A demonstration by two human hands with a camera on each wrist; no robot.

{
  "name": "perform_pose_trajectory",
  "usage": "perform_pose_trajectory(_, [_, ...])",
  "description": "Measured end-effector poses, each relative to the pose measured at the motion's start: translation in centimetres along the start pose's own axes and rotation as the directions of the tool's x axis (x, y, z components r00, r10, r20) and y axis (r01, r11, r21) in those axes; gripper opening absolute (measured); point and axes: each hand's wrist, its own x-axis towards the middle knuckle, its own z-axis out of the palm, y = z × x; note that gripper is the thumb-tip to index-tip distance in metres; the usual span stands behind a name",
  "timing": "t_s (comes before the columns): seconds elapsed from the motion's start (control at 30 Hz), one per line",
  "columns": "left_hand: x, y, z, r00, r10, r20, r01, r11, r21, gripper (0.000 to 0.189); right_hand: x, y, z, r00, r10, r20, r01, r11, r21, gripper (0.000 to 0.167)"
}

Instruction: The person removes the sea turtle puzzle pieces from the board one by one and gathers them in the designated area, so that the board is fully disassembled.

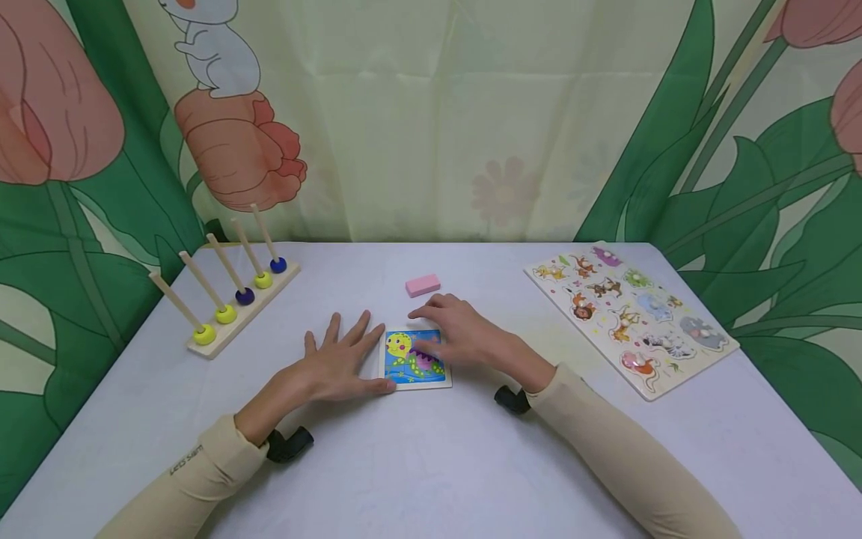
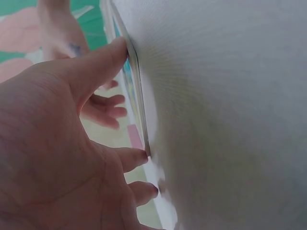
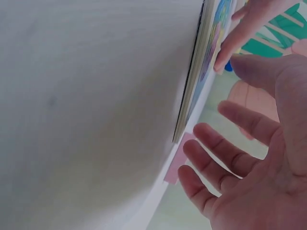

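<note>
A small square picture puzzle (image 1: 399,368) lies on the table, showing a yellow-green animal on blue in a pale frame. My left hand (image 1: 337,368) is spread flat at its left side. The thumb rests on the lower left edge, and in the left wrist view a fingertip (image 2: 139,155) sits at the puzzle's corner. My right hand (image 1: 465,329) hovers over the right part of the puzzle with loosely bent fingers and covers some of the picture. In the right wrist view its fingers (image 3: 235,155) are apart and grip nothing.
Behind the puzzle lies a pink block (image 1: 423,285). At the left stands a wooden peg rack (image 1: 245,311) with yellow and dark blue beads on upright pegs. An animal peg-puzzle board (image 1: 592,329) lies at the right. A printed curtain (image 1: 431,120) hangs behind the table.
</note>
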Motion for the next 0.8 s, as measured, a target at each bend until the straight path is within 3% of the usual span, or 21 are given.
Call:
perform_pose_trajectory(0.6, [-0.3, 0.0, -0.2, 1.0, 0.006, 0.01, -0.005, 1.0, -0.024, 0.106, 1.9, -1.2, 0.6, 0.992, -0.091, 0.084, 0.083, 0.992, 0.097, 0.038])
perform_pose_trajectory(0.8, [-0.3, 0.1, -0.2, 1.0, 0.01, 0.01, -0.01, 1.0, -0.027, 0.106, 2.2, -1.2, 0.8, 0.99, -0.083, 0.112, 0.071, 0.992, 0.108, 0.037])
